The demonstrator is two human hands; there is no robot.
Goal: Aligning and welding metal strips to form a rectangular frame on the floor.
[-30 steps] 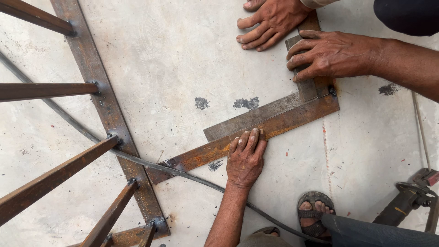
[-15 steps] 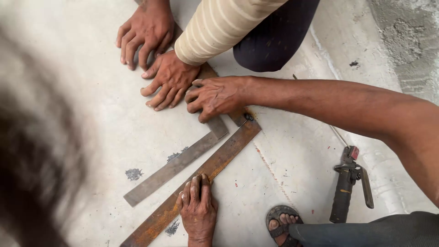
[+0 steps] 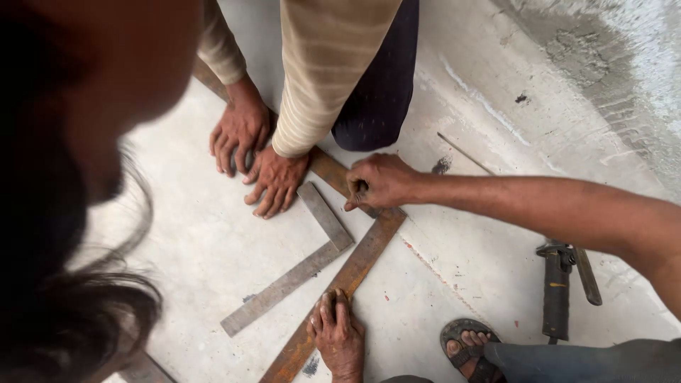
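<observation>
Where your left fingers rest: your left hand [image 3: 339, 335] lies flat, fingers close together, pressing down on the lower rusty bar [image 3: 362, 259] near its bottom end.
Right fingers: your right hand [image 3: 379, 182] is curled into a loose fist, thumb and forefinger pinched at the corner where the two bars meet; whether they hold something small, you cannot tell.
Bars: the lower rusty bar runs up and right to that corner; the upper rusty bar [image 3: 328, 168] runs from there up and left.
Square: a grey L-shaped steel square [image 3: 287, 282] lies flat on the floor, just inside the corner.
Co-worker: a person in a striped sleeve presses two hands [image 3: 242, 133] on the upper bar's far part.
Around you: pale concrete floor [image 3: 206, 248], a dark-handled tool [image 3: 556, 294] to your right, your sandalled foot [image 3: 468, 342] beside it.
Step, as it seems: the bars are being held square against each other.
Care needed: both bars kept pinned, snug to the square.
</observation>
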